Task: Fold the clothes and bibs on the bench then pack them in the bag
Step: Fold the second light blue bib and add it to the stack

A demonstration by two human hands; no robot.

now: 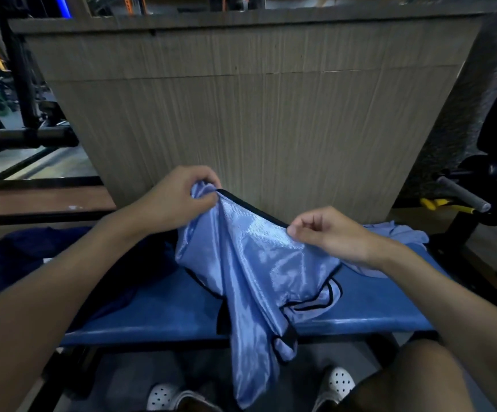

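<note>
I see the blue bench running left to right. The light-blue bib hangs over it (black trim), long axis pointing down past the near edge. Left hand and right hand each pinch its top edge.

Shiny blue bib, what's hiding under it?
The blue bench lies under the shiny blue bib, whose lower end hangs past the bench's front edge. Whatever sits on the bench straight beneath the bib is covered, so I cannot tell.
</note>
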